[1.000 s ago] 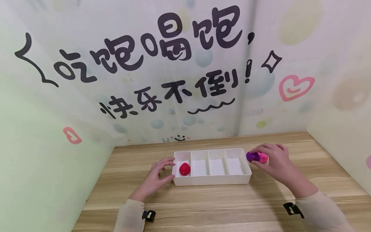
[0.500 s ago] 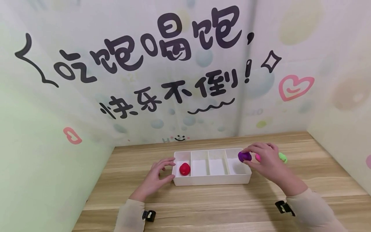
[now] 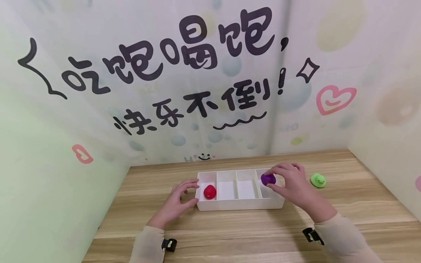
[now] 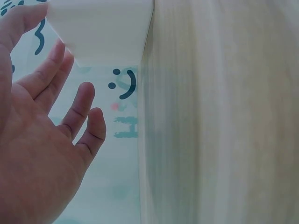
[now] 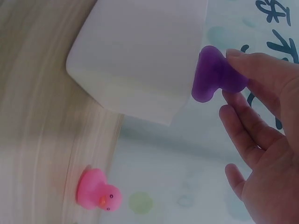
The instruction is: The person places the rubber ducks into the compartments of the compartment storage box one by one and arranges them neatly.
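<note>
My right hand (image 3: 291, 180) pinches a purple rubber duck (image 3: 268, 179) between thumb and fingers, over the rightmost compartment of a white divided tray (image 3: 240, 204). In the right wrist view the purple duck shows above the tray's rim, its other fingers spread away from it. At the opposite end, the thumb and fingertips of my left hand (image 3: 177, 199) touch the tray's left rim, the remaining fingers loosely extended. A red rubber duck (image 3: 209, 191) lies in the leftmost compartment.
On the wooden table (image 3: 230, 237) right of the tray sits a green rubber duck (image 3: 318, 180). A pink rubber duck (image 5: 96, 191) stands near the tray in the right wrist view, hidden behind my right hand from the head. Walls enclose the table's back and sides.
My right hand has carried the purple duck leftward, from beyond the tray's right end to over the rightmost compartment. The green duck has come into view. My left hand and the tray stay put.
</note>
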`<act>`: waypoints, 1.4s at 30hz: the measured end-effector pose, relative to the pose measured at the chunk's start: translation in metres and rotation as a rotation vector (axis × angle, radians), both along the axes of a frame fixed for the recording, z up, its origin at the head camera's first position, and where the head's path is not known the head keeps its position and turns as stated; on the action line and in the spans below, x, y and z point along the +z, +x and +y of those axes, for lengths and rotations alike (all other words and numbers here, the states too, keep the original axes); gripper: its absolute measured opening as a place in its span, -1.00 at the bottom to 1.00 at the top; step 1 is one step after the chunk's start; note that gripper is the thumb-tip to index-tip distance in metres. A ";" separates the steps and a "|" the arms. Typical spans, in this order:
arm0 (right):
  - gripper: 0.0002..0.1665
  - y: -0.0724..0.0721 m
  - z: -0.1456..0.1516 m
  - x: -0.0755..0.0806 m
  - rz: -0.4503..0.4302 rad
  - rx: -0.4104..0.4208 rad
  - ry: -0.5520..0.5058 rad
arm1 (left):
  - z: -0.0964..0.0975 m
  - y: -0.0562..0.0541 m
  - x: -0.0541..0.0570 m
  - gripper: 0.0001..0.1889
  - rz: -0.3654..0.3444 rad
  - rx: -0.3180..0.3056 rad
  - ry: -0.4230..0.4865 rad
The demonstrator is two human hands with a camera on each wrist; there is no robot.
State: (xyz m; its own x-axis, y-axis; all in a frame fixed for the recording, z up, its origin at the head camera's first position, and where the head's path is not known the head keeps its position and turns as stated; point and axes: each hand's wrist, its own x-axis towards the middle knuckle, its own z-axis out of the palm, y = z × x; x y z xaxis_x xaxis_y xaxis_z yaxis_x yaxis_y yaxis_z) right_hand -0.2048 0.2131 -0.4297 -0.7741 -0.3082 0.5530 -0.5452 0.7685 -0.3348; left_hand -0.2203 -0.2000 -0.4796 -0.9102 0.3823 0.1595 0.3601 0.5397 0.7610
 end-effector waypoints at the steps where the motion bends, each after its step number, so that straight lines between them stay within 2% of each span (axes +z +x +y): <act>1: -0.58 0.000 -0.002 0.000 -0.010 -0.002 -0.001 | 0.000 0.000 0.000 -0.57 -0.001 -0.001 0.001; 9: -0.60 -0.002 -0.012 0.001 -0.073 -0.022 0.014 | 0.000 0.001 0.002 -0.56 -0.013 -0.001 0.002; 19: -0.61 -0.007 -0.030 0.003 -0.101 0.012 -0.004 | -0.001 -0.001 0.000 -0.56 0.002 -0.008 0.010; 29: -0.61 -0.008 -0.043 0.002 -0.108 0.017 0.009 | -0.001 0.000 -0.001 -0.56 -0.001 -0.007 0.015; 42: -0.61 -0.012 -0.061 0.001 -0.103 0.064 -0.022 | -0.001 -0.003 -0.005 -0.57 0.005 -0.002 0.020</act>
